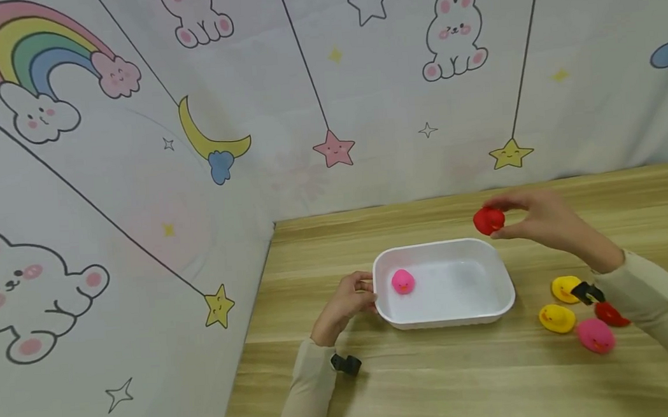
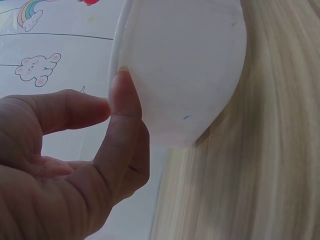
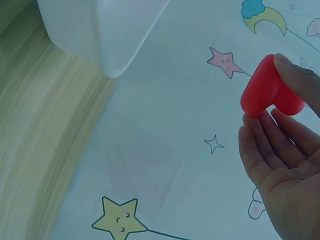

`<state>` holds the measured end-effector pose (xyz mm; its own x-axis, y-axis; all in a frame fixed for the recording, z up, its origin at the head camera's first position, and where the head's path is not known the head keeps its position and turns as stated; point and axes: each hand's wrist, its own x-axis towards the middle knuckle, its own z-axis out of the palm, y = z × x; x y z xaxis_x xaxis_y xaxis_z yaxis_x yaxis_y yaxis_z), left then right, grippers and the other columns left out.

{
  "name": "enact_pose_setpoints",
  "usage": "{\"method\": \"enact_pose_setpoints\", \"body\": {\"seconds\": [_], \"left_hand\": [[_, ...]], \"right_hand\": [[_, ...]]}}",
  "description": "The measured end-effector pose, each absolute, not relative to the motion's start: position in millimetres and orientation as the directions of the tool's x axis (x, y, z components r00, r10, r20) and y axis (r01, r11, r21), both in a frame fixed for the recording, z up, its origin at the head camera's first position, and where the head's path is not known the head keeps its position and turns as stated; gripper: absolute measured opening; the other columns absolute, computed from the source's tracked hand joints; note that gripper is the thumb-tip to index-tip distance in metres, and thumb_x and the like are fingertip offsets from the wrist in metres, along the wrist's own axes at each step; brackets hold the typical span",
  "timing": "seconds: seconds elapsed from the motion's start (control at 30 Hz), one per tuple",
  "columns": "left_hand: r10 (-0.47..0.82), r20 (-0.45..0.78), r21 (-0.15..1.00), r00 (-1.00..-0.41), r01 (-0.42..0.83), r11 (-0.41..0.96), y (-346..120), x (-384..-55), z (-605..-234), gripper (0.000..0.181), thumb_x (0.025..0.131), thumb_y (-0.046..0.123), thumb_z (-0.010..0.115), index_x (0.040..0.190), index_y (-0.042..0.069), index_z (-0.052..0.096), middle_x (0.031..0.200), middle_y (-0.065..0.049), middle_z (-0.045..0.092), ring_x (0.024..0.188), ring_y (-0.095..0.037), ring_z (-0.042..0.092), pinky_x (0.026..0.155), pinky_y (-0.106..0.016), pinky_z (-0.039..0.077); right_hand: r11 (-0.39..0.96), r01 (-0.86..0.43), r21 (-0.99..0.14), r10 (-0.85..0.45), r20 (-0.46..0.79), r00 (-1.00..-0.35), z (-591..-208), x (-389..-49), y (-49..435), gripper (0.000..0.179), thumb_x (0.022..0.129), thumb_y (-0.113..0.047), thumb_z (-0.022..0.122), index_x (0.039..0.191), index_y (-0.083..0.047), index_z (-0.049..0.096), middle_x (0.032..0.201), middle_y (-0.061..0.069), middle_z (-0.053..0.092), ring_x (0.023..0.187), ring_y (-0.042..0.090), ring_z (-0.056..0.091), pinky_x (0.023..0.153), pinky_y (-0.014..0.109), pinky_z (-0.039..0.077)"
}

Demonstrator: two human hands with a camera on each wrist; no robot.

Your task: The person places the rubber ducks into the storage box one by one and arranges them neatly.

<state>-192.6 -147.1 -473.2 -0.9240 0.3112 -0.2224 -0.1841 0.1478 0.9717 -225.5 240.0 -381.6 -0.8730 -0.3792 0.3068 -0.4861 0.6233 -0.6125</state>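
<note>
My right hand [image 1: 547, 220] holds a red rubber duck [image 1: 488, 221] between thumb and fingers, above the back right corner of a white plastic basin [image 1: 447, 321]. The same red duck [image 3: 265, 87] appears in the right wrist view, pinched with the thumb on top. At the basin's left end, my left hand [image 1: 347, 302] grips the rim. Up close in the left wrist view, the thumb of that hand [image 2: 90, 160] presses the outer wall while a finger reaches the rim. A pink rubber duck [image 1: 403, 282] sits inside the basin, toward its left.
Right of the basin lie two yellow ducks [image 1: 557, 318], a pink duck [image 1: 596, 336] and a red duck [image 1: 611, 314], partly behind the right wrist's black camera [image 1: 588, 293]. A cloth printed with cartoons [image 1: 400, 166] hangs behind the wooden table [image 1: 437, 387] and along its left.
</note>
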Motion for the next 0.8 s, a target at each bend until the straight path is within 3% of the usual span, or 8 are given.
{"method": "enact_pose_setpoints", "body": {"seconds": [0.13,0.4,0.8], "left_hand": [[0.311,-0.220,0.973,-0.925,-0.183,0.143,-147.3,-192.1,-473.7,0.049,0.087,-0.015,0.056,0.134,-0.020,0.044,0.094,-0.015,0.054,0.068,-0.013,0.058,0.061,-0.023,0.062],[0.310,-0.221,0.971,-0.925,-0.179,0.159,-147.3,-196.1,-473.7,0.048,0.088,-0.014,0.056,0.134,-0.018,0.045,0.094,-0.014,0.054,0.068,-0.013,0.058,0.062,-0.024,0.062],[0.303,-0.228,0.970,-0.925,-0.188,0.156,-147.2,-192.7,-474.7,0.049,0.087,-0.015,0.056,0.135,-0.019,0.044,0.095,-0.017,0.055,0.068,-0.013,0.057,0.061,-0.022,0.061]], "right_hand": [[0.603,-0.510,-0.614,-0.401,0.319,-0.858,-384.0,-228.4,228.9,0.049,0.075,-0.009,0.090,0.120,-0.002,0.071,0.113,0.011,0.072,0.103,0.030,0.067,0.087,0.033,0.056],[0.542,-0.504,-0.673,-0.438,0.286,-0.852,-391.5,-235.0,206.8,0.047,0.078,-0.004,0.086,0.121,0.001,0.069,0.114,0.014,0.071,0.105,0.033,0.064,0.090,0.057,0.056],[0.520,-0.530,-0.670,-0.499,0.265,-0.825,-411.5,-245.3,178.6,0.045,0.076,-0.001,0.086,0.118,0.002,0.070,0.113,0.014,0.071,0.103,0.035,0.065,0.092,0.060,0.056]]}}
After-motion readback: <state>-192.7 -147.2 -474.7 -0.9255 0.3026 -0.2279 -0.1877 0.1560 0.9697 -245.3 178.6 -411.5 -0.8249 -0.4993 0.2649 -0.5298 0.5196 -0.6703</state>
